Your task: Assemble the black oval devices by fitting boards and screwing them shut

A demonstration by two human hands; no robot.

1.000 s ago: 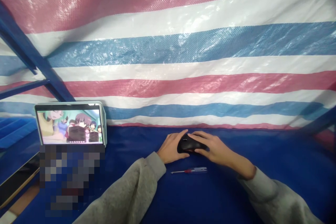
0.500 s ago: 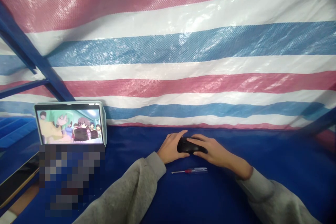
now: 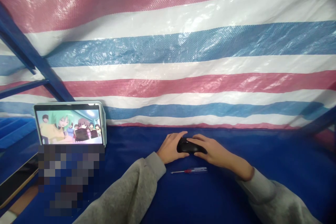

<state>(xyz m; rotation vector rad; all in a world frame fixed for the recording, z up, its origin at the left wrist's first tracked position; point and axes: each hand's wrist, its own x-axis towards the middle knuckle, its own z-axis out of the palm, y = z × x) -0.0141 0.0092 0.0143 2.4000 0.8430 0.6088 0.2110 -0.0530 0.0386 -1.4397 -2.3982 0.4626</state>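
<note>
A black computer mouse [image 3: 191, 146] rests on the blue work surface [image 3: 199, 199], gripped from both sides. My left hand [image 3: 172, 147] curls round its left end, with thumb and fingers along the edges. From the right, my right hand [image 3: 210, 149] holds the other end between thumb and fingers. Just below the mouse, nearer to me, lies a small screwdriver [image 3: 189, 170] with a red and clear handle, its tip pointing left. Neither hand touches it.
At left stands a tablet [image 3: 69, 126] in a pale case, playing a cartoon. A blurred-out patch lies below it. Another person's forearm [image 3: 26, 197] is beside a dark flat device [image 3: 19, 178]. Behind hangs a striped tarp [image 3: 183, 68], with a blue metal frame [image 3: 36, 56] at left.
Both hands and the mouse stay in practically the same place. Only the picture on the tablet differs slightly.
</note>
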